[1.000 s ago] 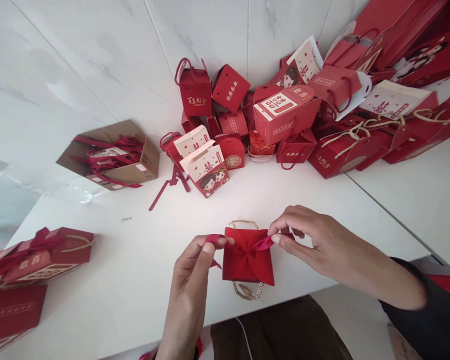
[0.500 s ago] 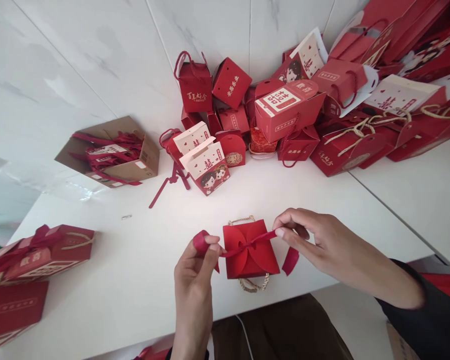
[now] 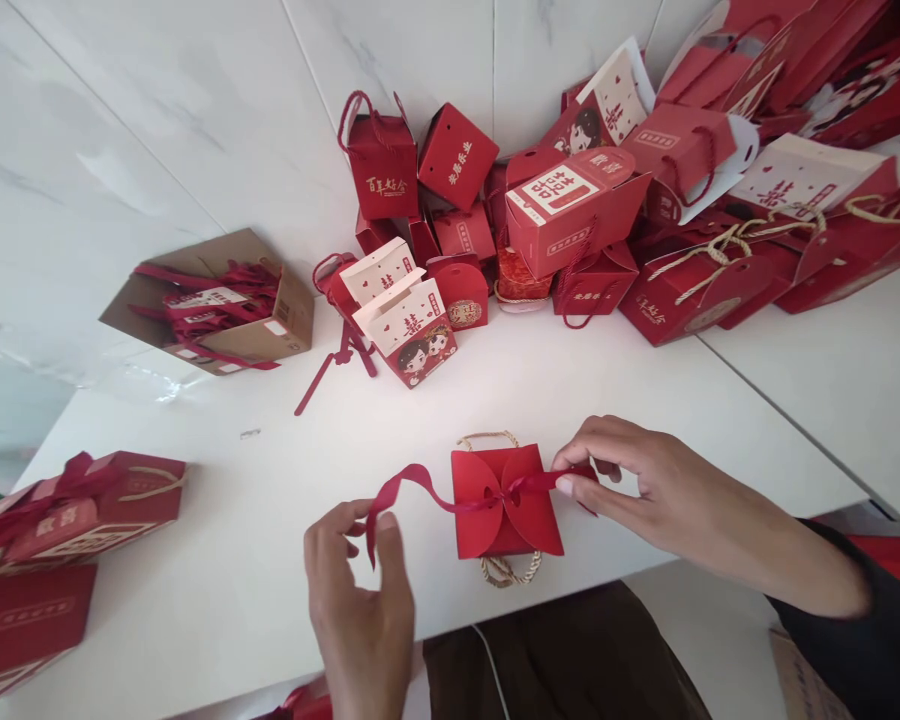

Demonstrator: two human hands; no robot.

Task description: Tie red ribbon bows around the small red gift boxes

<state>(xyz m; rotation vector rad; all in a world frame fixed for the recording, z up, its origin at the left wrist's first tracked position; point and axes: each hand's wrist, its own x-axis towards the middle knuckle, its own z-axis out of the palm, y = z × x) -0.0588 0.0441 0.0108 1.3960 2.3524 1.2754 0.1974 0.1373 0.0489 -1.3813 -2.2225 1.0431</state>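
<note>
A small red gift box (image 3: 526, 530) with rounded, interlocking top flaps lies on the white table in front of me. Dark red ribbon (image 3: 418, 474) crosses its top and is drawn together at the centre. Between thumb and fingers, my right hand (image 3: 622, 470) pinches the ribbon's right part beside the box. Left of the box, my left hand (image 3: 364, 590) has thumb and fingers apart. The ribbon's left part arches over to it, its tip hanging loosely in the gap. Twisted gold cord handles (image 3: 511, 572) stick out at the box's near and far sides.
A cardboard box (image 3: 285, 318) of dark red ribbons stands at the back left. Behind my work, several red gift boxes (image 3: 570, 215) are piled against the marbled wall. More red boxes (image 3: 112, 490) with ribbon sit at the left. The table's front edge runs just below the gift box.
My left hand has moved left and down, and its fingers have parted from the ribbon, which now arches loosely. My right hand still pinches the other part, slightly further right.
</note>
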